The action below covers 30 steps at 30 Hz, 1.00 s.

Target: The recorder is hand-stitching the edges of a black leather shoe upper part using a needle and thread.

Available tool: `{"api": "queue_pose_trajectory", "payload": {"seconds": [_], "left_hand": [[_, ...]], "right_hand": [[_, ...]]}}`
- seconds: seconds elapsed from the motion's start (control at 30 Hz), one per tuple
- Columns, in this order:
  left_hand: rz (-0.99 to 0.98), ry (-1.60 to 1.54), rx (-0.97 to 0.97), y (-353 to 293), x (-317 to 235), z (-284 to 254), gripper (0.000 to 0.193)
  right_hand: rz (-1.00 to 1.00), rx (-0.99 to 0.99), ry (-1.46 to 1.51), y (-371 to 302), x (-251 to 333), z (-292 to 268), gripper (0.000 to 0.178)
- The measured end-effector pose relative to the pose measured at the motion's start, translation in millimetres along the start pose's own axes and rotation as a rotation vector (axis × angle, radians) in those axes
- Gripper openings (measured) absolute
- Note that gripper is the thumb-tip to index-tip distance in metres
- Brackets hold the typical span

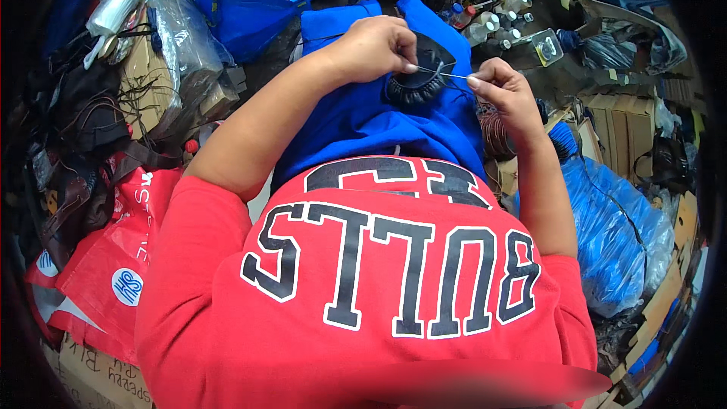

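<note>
My right hand (506, 89) is pinched tight, thumb and forefinger closed on a thin pale thread (443, 73), drawn taut toward my left. My left hand (376, 47) is curled nearly closed, fingertips pressed together over the other end of that thread and resting on a round black leather piece with a braided edge (418, 79); whether a needle sits between those fingers I cannot tell. The leather piece lies between my two hands, partly under the left, on the blue cloth (371, 117) across my lap. Beyond my right hand stands a cluster of small clear bottles (492, 23), and below it a bulging blue plastic bag (613, 235). Out past my left arm lies a red plastic bag (113, 257), with dark leather scraps (76, 136) above it.
</note>
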<state>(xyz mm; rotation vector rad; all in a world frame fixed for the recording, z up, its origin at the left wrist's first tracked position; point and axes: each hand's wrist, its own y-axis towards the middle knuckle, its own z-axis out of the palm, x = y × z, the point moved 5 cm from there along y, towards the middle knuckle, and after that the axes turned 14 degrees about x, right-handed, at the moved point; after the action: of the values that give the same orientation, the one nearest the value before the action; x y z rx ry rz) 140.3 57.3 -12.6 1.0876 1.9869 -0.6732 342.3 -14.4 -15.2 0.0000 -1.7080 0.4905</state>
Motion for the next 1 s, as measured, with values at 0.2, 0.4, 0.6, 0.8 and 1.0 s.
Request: {"api": "queue_pose_trajectory", "payload": {"seconds": [0.2,0.4,0.6,0.8,1.0], "left_hand": [[-0.127,-0.026,0.114,-1.1,-5.1,6.9,0.012],[-0.040,0.065,0.156,4.4,-21.9,8.6,0.015],[0.065,0.158,0.175,7.8,-28.0,13.2,0.013],[0.029,0.258,0.195,8.2,-29.1,12.3,0.013],[0.022,0.229,0.230,7.9,-21.3,14.8,0.013]], "right_hand": [[0.030,0.111,0.155,-6.6,-14.1,11.3,0.020],[-0.024,0.047,-0.207,-21.3,-1.4,12.5,0.015],[-0.222,-0.126,-0.415,-39.2,34.8,-14.1,0.009],[0.026,-0.288,-0.692,-3.5,36.2,-28.8,0.014],[-0.174,0.039,-1.112,-10.7,72.1,21.6,0.011]]}}
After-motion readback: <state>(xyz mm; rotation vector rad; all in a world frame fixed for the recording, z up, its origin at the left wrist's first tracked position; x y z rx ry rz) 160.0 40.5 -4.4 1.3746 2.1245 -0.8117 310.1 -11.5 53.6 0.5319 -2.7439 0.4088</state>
